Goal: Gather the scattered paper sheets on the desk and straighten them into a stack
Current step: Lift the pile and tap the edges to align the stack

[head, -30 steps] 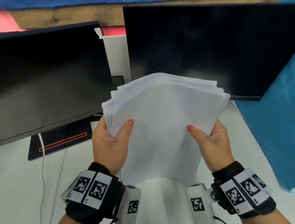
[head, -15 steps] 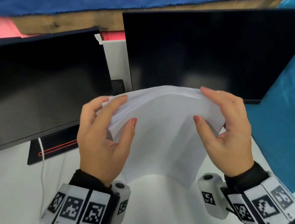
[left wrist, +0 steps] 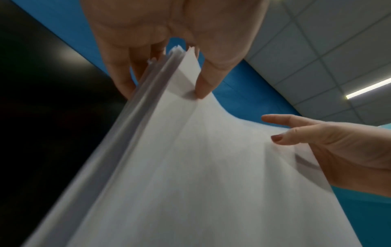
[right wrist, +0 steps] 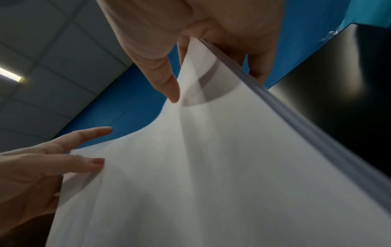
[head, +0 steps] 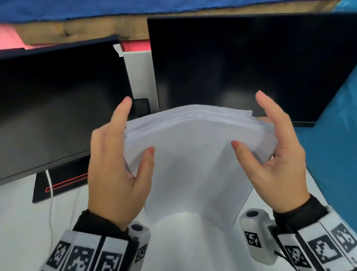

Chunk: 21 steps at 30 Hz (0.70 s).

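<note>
A stack of white paper sheets [head: 193, 166] stands upright on its lower edge on the white desk [head: 15, 225], and its top bows a little. My left hand [head: 138, 127] pinches the stack's upper left side, thumb on the near face and fingers behind. My right hand [head: 247, 118] pinches the upper right side the same way. Both index fingers point up, off the paper. The left wrist view shows the left hand [left wrist: 164, 93] on the paper stack [left wrist: 190, 183]. The right wrist view shows the right hand [right wrist: 214, 88] on the paper stack [right wrist: 211, 183].
Two dark monitors stand right behind the stack, one at the left [head: 47, 108] and one at the right [head: 253, 64]. The left monitor's black base [head: 54, 185] and a white cable [head: 50, 200] lie on the desk. A blue cover [head: 342, 142] borders the right side.
Both hands slid from the stack's lower sides up to its top, and the fanned top edges drew closer together. Since half a second ago the index fingers have lifted off the top edge.
</note>
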Available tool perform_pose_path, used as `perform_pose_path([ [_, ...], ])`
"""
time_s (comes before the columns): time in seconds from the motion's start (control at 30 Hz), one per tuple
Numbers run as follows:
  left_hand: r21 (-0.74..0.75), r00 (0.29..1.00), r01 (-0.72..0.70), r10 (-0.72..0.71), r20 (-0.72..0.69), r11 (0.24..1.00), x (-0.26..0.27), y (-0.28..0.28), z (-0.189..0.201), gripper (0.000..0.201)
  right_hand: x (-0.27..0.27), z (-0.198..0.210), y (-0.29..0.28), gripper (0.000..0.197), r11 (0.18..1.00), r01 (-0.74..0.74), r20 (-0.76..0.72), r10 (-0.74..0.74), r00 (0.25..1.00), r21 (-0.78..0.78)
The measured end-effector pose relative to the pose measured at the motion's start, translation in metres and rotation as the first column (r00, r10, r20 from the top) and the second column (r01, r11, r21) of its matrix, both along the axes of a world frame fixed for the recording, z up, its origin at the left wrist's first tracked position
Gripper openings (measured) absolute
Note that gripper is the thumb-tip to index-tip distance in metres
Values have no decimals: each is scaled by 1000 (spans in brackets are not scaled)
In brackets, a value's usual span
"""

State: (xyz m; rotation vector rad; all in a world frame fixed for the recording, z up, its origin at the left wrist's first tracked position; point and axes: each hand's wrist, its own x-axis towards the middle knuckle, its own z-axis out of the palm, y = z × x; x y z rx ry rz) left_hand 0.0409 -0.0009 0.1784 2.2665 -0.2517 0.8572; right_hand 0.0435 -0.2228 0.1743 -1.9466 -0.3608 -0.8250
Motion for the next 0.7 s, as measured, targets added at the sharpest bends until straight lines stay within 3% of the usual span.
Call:
perform_pose_path([
  [0.1, 56, 1000, 0, 1, -22, 998, 3, 1, -1, 52, 2, 0, 0, 47, 999, 6, -18, -7, 1000, -33],
  [0.2, -17, 999, -8, 8, -35, 1000, 4, 7, -3, 38, 5, 2, -5, 26, 1000, 17, -45, -18, 999, -17],
  [0.27, -78, 999, 31, -33, -21, 996, 4, 7, -2, 38, 4, 6, -6, 34, 999, -27, -40, 28, 999, 35],
  [0.33, -253, 990, 124, -138, -41, 960, 4, 6, -3, 54, 3, 7, -8, 59, 987, -97, -83, 109, 991, 131],
  [0.4, -452, 970, 176, -232, -71, 874, 7, 12, -10, 81, 7, -4, -14, 80, 968, -133, -186, 174, 967, 214],
  [0.47, -597, 934, 170, -322, -157, 784, 14, 18, -25, 95, 13, -19, -17, 79, 931, -165, -354, 281, 892, 324],
  [0.5, -634, 901, 154, -372, -226, 758, 17, 19, -35, 91, 15, -29, -16, 69, 907, -168, -418, 335, 844, 387],
  [0.57, -669, 853, 120, -420, -308, 734, 22, 12, -48, 52, 20, -45, -13, 32, 870, -130, -437, 362, 823, 476],
  [0.6, -674, 853, 105, -415, -317, 731, 21, 5, -49, 30, 20, -46, -10, 28, 867, -110, -428, 345, 835, 485],
  [0.7, -706, 888, 109, -388, -247, 699, 20, -4, -47, 21, 17, -42, -9, 26, 855, -98, -377, 324, 868, 510],
])
